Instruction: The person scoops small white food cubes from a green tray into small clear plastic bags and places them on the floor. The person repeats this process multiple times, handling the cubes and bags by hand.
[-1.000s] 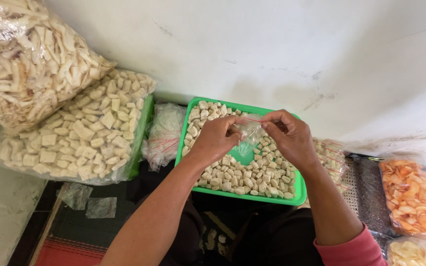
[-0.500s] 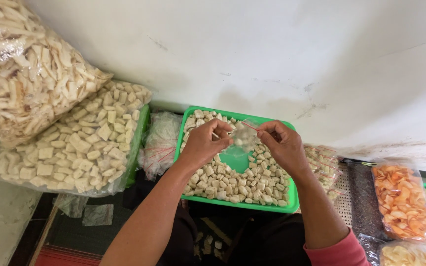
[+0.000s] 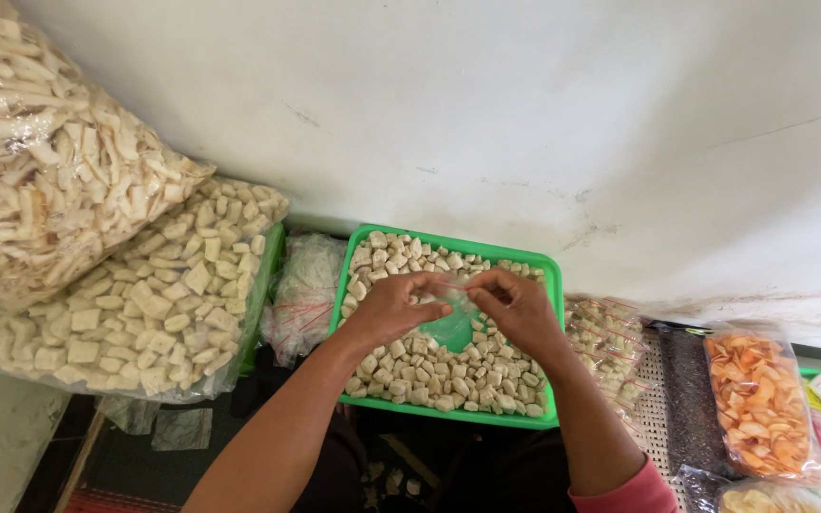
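Both hands are working over a green plastic tray [image 3: 551, 285] that is filled with small pale square crackers [image 3: 429, 366]. The left hand [image 3: 393, 310] and the right hand [image 3: 517, 308] are each pinching an upper edge of a small clear plastic bag [image 3: 452, 321], holding it stretched between them just above the middle of the tray; the bag is hanging down towards the crackers and showing the green of the tray through it. To the left of the tray, a bundle of empty clear bags [image 3: 304, 293] is lying beside a large clear sack of square crackers [image 3: 144, 299], and a still larger sack of long pale chips [image 3: 45, 152] is leaning at the far left, partly resting on it. To the right of the tray, small filled packets [image 3: 610, 342] are sitting near it, and farther right a bag of orange chips [image 3: 760, 404] is lying. A white wall [image 3: 525, 114] is rising behind everything.
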